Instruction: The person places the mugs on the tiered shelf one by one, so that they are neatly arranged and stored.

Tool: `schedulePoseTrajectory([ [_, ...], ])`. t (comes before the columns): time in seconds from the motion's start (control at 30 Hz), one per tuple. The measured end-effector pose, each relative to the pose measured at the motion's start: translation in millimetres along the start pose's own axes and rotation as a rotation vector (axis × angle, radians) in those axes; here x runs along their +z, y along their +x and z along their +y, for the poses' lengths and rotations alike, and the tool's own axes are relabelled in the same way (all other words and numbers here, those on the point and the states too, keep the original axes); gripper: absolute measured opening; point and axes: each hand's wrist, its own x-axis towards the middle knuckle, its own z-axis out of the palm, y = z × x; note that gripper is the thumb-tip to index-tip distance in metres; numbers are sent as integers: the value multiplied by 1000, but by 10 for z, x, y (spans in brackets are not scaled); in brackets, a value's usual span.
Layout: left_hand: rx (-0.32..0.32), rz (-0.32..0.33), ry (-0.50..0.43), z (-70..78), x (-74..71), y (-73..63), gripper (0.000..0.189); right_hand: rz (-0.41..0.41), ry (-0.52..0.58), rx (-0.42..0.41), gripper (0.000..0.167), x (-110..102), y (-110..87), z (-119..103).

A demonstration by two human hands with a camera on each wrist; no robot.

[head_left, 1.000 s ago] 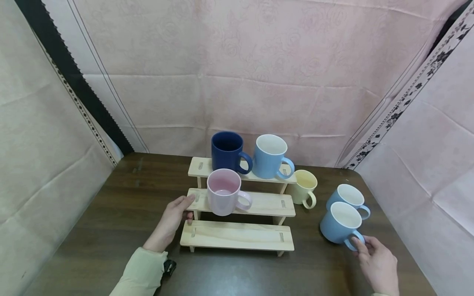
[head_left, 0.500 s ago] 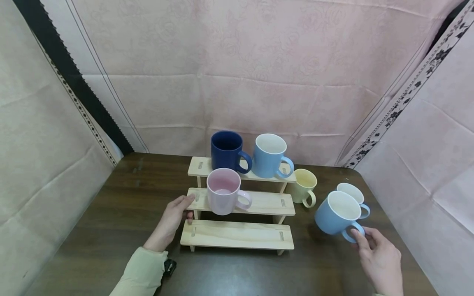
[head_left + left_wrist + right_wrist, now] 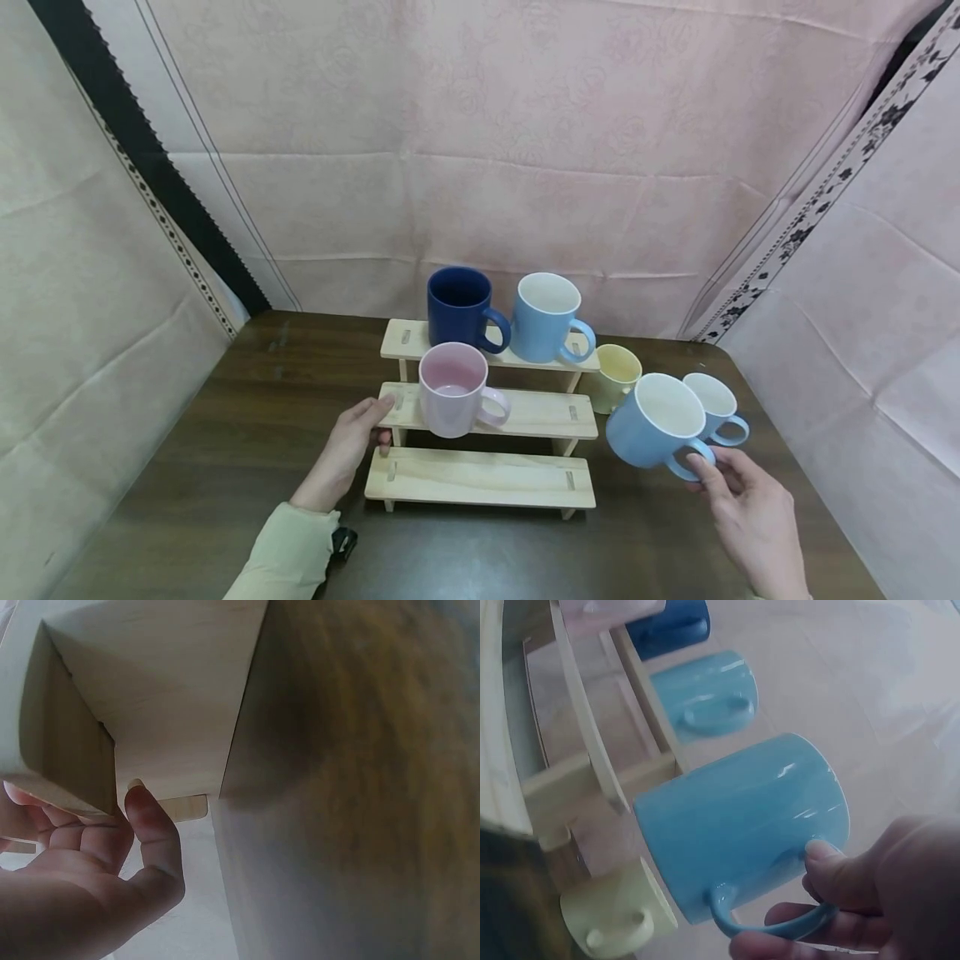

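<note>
My right hand [image 3: 750, 508] pinches the handle of a light blue mug [image 3: 648, 433], which is tilted and held up off the table. In the right wrist view, thumb and fingers close round that handle. My left hand [image 3: 348, 446] grips the left end of the middle step of a three-step wooden rack [image 3: 480, 475]; its fingers [image 3: 154, 832] bend round the board's edge in the left wrist view. A pink mug [image 3: 452, 400] stands on the middle step. On the top step are a dark blue mug [image 3: 459, 308] and another light blue mug [image 3: 546, 321].
A pale yellow mug [image 3: 615, 371] stands on the table right of the rack, partly behind the held mug. Further right is one more light blue mug [image 3: 716, 404]. Pale cloth walls [image 3: 480, 167] enclose the brown table [image 3: 225, 450] at the back and sides.
My right hand has lifted the light blue mug off the table and carried it left towards the rack, tilting it. My left hand has stayed at the rack.
</note>
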Motion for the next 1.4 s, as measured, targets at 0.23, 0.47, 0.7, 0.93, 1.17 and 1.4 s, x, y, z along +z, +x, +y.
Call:
schedulePoseTrajectory([
  [0.23,0,3,6,1,-6,3,41,21,69,-113,15,100,8,-130],
  [0.47,-3,9,18,-21,-5,18,42,12,127,-181,8,182,14,-247],
  [0.7,-7,19,21,-27,-8,23,43,-25,140,-235,10,294,87,-333],
  [0.93,-5,11,20,-24,-4,12,43,-61,188,-285,8,364,144,-393],
  [1.17,-4,5,22,-5,-3,2,41,-77,182,-317,7,417,214,-454],
  [1.4,-15,4,18,28,9,-10,40,-106,210,-324,7,505,261,-498],
])
